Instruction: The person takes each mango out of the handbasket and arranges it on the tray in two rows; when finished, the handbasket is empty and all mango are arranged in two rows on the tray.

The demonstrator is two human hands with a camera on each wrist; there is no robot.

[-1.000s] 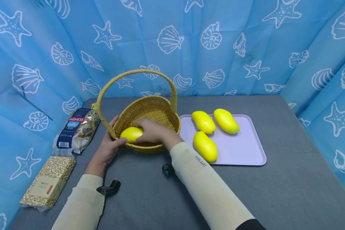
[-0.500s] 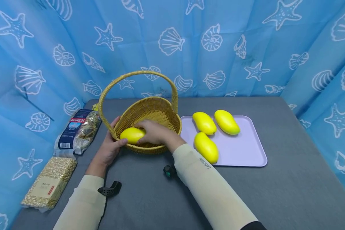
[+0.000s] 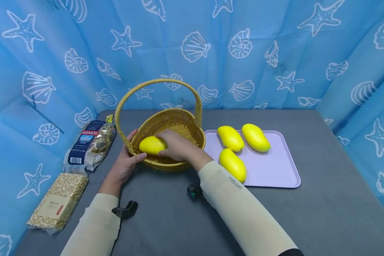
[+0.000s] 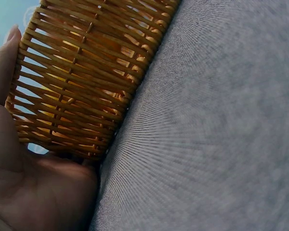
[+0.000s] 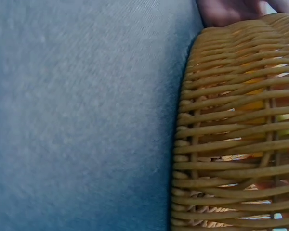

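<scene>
A wicker basket (image 3: 169,165) with a tall hoop handle stands left of centre in the head view. My left hand (image 3: 125,164) holds its left side, the thumb over the rim near the foot of the handle. In the left wrist view the palm and thumb of this hand (image 4: 38,190) lie against the woven wall. Inside the basket, near the front left rim, my right hand (image 3: 176,146) grips the right end of a yellow mango (image 3: 151,145); its fingertips are hidden behind the fruit. Yellow shows through the weave (image 5: 221,125) in the right wrist view.
A lilac tray (image 3: 272,174) right of the basket bears three mangoes (image 3: 232,165). At the left lie an Agnesi bag (image 3: 91,144) and a vacuum-packed block of grains (image 3: 58,201). A blue curtain (image 3: 166,42) with seashells rises behind the grey table (image 3: 166,220).
The mango has turned a little in my right hand and shifted slightly away from the front rim. My left hand keeps its hold on the basket. The head view has swung slightly.
</scene>
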